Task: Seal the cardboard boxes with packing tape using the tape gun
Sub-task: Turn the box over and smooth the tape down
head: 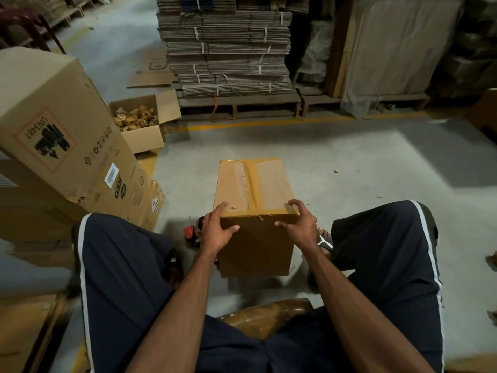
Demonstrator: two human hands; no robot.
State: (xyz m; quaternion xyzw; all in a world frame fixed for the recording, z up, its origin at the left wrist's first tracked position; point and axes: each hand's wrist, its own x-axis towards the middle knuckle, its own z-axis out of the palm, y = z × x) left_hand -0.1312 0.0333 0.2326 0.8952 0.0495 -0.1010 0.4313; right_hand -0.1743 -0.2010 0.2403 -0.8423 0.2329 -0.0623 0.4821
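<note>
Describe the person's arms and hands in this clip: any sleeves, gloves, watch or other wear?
Both forearms are bare up to the frame edge, with no sleeves in view. The left hand and right hand wear no gloves, and no watch, bands or rings can be seen. Below them are dark shorts with a white side stripe.

You have one view only: a wide-angle camera on your head, pitched forward and down. It looks close over your thighs onto the taped brown cardboard box (pixel 255 184) standing on the grey concrete floor (pixel 363 170). Beyond that box, far off, the strapped stack of flattened cardboard (pixel 228 44) fills the upper frame.
</note>
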